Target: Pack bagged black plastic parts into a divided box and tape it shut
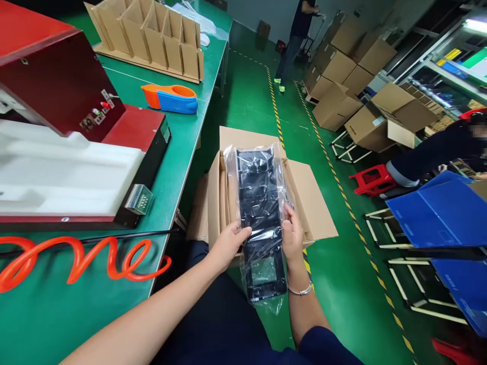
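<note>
Thumbs (244, 233) uppermost, our left hand (228, 246) and right hand (292, 237) pinch a long, black plastic frame (260, 209), its far end over an open brown cardboard carton (213, 205). It looks fully bagged in clear, crinkled film (265, 234); the carton's flaps (314, 203) stand unfolded. Beside us, a glossy green worktable (95, 319); beyond, shiny green flooring (247, 96), yellow-and-black stripes (342, 197), stacked brown boxes (338, 68).

Left forearm (155, 306) bare, reaching diagonally from near left toward centre; left hand (226, 246) gripping, left thumb (243, 234) uppermost, pointing right. Right hand (293, 237) opposite, also gripping, right thumb (286, 230) pointing far. Right forearm (307, 309) bare, extending from near right.
</note>
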The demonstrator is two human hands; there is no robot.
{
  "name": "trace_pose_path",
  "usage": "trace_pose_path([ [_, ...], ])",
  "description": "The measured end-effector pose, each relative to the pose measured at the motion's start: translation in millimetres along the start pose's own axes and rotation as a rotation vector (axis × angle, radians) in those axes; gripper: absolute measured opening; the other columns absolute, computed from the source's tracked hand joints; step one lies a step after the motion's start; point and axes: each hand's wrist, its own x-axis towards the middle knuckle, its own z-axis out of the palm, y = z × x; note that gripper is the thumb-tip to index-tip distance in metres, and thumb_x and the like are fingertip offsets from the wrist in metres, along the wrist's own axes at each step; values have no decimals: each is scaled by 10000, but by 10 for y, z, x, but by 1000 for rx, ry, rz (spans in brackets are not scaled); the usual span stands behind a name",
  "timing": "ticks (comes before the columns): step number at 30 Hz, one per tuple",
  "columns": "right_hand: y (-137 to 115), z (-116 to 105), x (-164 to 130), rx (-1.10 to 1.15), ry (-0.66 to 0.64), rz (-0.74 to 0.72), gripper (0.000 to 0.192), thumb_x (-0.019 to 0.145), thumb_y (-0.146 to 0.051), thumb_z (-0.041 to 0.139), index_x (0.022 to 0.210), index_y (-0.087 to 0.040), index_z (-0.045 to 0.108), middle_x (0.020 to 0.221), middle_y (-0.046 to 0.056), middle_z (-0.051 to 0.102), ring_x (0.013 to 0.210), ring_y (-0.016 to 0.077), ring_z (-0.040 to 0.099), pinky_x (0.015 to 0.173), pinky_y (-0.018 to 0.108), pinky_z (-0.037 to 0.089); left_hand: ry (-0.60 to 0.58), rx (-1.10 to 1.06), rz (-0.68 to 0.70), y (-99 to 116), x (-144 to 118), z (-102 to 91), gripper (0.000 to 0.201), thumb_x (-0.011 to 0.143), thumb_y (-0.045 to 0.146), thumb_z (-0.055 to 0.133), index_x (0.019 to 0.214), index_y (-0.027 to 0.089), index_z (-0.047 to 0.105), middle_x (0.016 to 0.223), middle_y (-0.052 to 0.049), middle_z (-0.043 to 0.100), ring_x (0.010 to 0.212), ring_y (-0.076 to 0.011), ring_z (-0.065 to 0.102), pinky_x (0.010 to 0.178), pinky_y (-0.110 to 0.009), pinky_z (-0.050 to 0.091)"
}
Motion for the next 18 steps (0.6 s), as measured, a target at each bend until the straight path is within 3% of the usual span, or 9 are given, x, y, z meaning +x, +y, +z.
trace_pose_path([
  [3, -230, -79, 65, -269, 72, -223, 483, 987, -456, 459, 1406, -227, 535, 1420, 148, 539, 1347, 302, 492, 1125, 540, 400, 34, -38, 14, -20, 6, 0, 510, 671, 534, 795, 987, 149, 683, 994, -88, 761, 979, -298, 681, 897, -394, 498],
  [7, -549, 77, 115, -549, -101, -399, 366, 978, -416, 498, 1299, -302, 631, 1498, 92, 455, 1464, 352, 311, 1180, 645, 238, 40, -63, 30, -19, 10, 16, 536, 663, 505, 814, 1034, 148, 664, 1004, -89, 762, 972, -288, 685, 900, -393, 511],
  [10, -653, 258, 158, -665, -222, -375, 386, 957, -427, 550, 1322, -324, 620, 1562, 71, 390, 1504, 370, 214, 1179, 685, 172, 50, -34, 42, -5, -2, 34, 499, 692, 490, 798, 1024, 147, 654, 995, -85, 760, 955, -273, 686, 865, -375, 522],
  [13, -625, 310, 220, -683, -255, -346, 423, 940, -458, 573, 1338, -320, 614, 1588, 78, 365, 1514, 388, 172, 1173, 706, 131, 50, -31, 61, 11, -12, 44, 501, 686, 469, 801, 1043, 151, 652, 1002, -79, 757, 954, -265, 686, 860, -370, 528],
  [18, -493, 140, 150, -629, -59, -234, 399, 971, -429, 483, 1280, -242, 654, 1549, 131, 413, 1506, 409, 185, 1151, 740, 128, 40, -72, 58, 27, -13, 44, 511, 673, 474, 816, 1042, 152, 669, 1027, -91, 759, 999, -284, 687, 923, -395, 518],
])
